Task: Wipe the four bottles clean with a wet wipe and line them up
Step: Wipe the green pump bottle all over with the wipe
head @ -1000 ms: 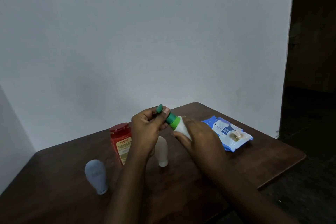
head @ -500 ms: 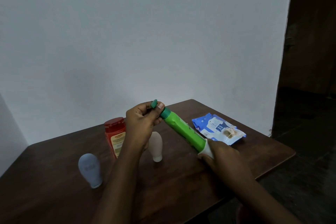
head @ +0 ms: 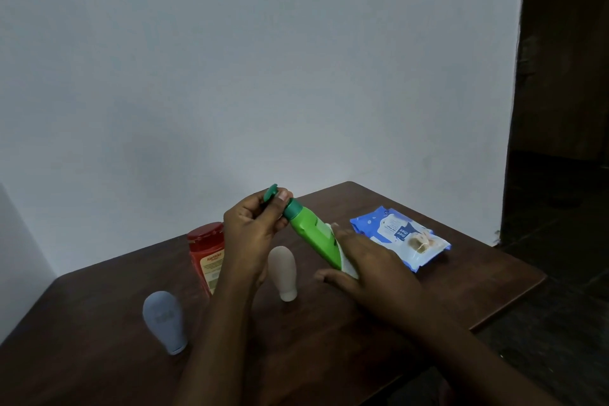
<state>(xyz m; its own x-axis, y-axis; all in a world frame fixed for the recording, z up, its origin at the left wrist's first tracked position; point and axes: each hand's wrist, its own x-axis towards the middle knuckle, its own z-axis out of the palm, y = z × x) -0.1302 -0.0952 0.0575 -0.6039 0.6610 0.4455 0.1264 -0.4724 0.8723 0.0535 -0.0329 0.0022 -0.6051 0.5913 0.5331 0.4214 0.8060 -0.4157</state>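
The slim green plastic bottle (head: pixel 309 227) is held in the air above the dark brown wooden counter (head: pixel 478 280), slanting from its dark green neck at upper left down to the right. The left hand (head: pixel 253 231) has its grip narrow on the neck end, thumb just beside the open flip cap (head: pixel 271 193). The right hand (head: pixel 369 260) grips the bottle's lower body through a white wet wipe (head: pixel 349 265), which shows along the hand's left edge. Half a second ago this hand sat at the bottle's base; it is now higher, covering the lower half. Behind the arms stand a red plastic bottle (head: pixel 206 250), a beige rounded bottle (head: pixel 283 269) and a grey-blue rounded bottle (head: pixel 163 320); a blue wipes pack (head: pixel 400 237) lies at far right.
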